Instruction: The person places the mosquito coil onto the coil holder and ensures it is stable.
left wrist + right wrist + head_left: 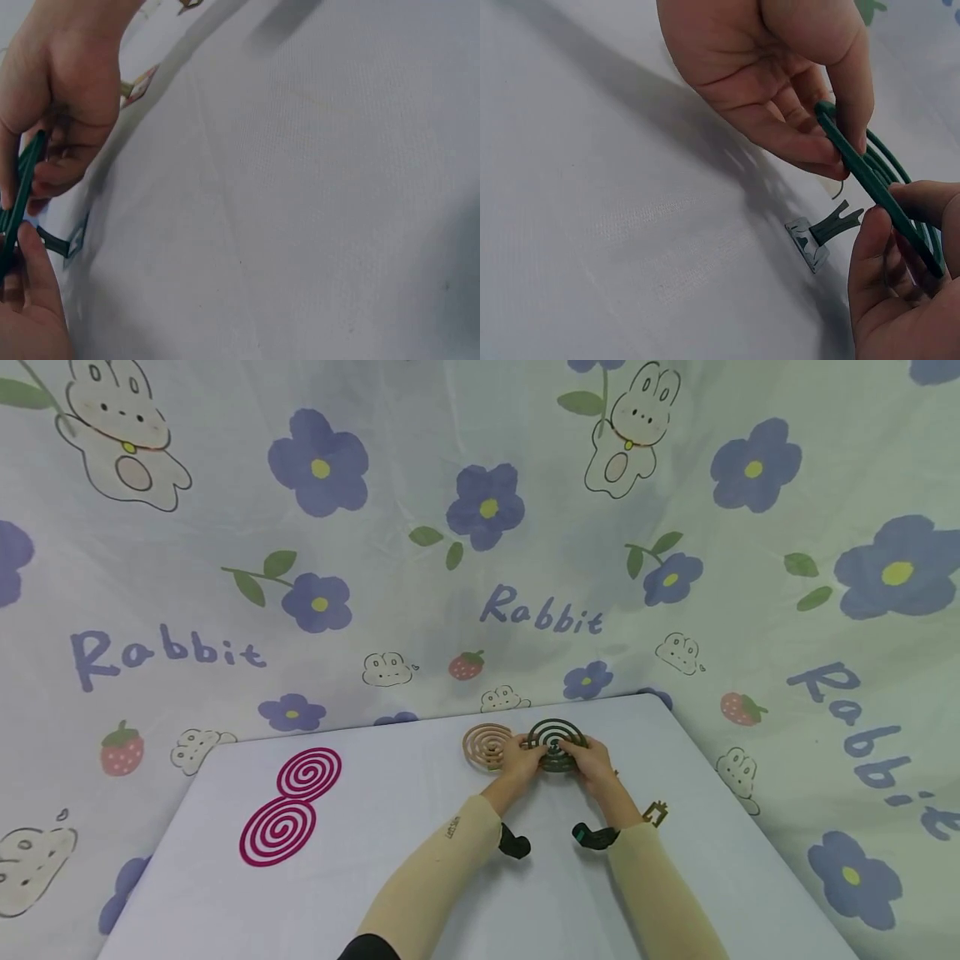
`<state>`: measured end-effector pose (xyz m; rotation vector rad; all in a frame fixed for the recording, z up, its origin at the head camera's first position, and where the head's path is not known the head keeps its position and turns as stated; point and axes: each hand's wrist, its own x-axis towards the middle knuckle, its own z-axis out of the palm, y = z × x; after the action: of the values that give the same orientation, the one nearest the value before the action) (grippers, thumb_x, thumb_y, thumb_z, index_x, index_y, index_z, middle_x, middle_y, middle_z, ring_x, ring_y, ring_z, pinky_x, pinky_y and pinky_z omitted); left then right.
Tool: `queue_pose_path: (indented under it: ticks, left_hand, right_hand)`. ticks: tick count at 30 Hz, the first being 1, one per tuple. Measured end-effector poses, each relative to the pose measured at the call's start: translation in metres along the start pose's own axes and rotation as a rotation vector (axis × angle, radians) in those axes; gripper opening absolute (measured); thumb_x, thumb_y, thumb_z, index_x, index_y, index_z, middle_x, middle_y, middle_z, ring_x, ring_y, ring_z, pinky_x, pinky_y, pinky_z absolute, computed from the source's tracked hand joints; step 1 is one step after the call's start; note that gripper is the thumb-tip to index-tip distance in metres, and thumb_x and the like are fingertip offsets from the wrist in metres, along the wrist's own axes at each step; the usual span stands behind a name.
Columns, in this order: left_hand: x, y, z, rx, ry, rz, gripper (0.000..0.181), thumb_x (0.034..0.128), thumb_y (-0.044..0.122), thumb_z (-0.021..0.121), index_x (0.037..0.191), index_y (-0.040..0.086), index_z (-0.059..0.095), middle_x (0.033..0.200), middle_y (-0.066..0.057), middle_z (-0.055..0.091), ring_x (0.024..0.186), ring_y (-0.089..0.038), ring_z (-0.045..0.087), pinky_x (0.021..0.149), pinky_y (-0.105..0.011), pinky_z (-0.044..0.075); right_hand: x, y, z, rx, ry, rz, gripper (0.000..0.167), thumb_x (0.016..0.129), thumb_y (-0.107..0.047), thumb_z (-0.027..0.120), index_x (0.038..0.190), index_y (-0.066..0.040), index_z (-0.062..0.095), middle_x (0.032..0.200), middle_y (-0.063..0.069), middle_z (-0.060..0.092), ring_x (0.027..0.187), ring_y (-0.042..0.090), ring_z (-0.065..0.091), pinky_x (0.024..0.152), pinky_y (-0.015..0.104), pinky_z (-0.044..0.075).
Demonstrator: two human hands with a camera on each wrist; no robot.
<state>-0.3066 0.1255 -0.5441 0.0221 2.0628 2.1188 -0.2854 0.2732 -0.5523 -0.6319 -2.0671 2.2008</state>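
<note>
Both hands are on the green coil [555,746], up off the table [405,835]: the left hand [522,760] pinches one side, the right hand [596,762] the other, fingers closed tight on its thin rings. Here's the danger: seen edge-on, the rings splay apart, so an uneven twist or hard pull could snap one. Whether it's one coil or two nested together, I can't quite tell; the fingers hide too much. A slip would drop it near the small forked stand [808,244], perhaps chipping an edge. The tan coil [491,748] lies just beside the left hand, easily knocked; the pink coils [278,831] sit well apart.
</note>
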Motion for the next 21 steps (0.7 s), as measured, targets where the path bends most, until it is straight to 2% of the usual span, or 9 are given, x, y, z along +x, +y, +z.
queue_pose_path:
  ticks: [11, 21]
  left_hand:
    - [0.0034, -0.0022, 0.0004, 0.034, 0.014, -0.012, 0.03, 0.086, 0.004, 0.071, 0.114, -0.003, 0.063, 0.088, -0.01, 0.064, 0.072, -0.016, 0.063, 0.06, -0.029, 0.055]
    - [0.005, -0.0024, 0.0053, 0.063, 0.041, -0.03, 0.033, 0.087, 0.007, 0.071, 0.117, -0.002, 0.061, 0.094, -0.01, 0.062, 0.075, -0.017, 0.062, 0.056, -0.024, 0.052]
  right_hand:
    - [0.0016, 0.0056, -0.0003, -0.016, 0.005, -0.023, 0.048, 0.091, -0.021, 0.07, 0.127, 0.006, 0.052, 0.118, 0.017, 0.058, 0.091, 0.017, 0.059, 0.072, 0.026, 0.05]
    - [0.0068, 0.0049, -0.0003, -0.021, -0.004, -0.023, 0.05, 0.09, -0.02, 0.07, 0.129, 0.005, 0.052, 0.119, 0.017, 0.058, 0.091, 0.017, 0.06, 0.071, 0.027, 0.051]
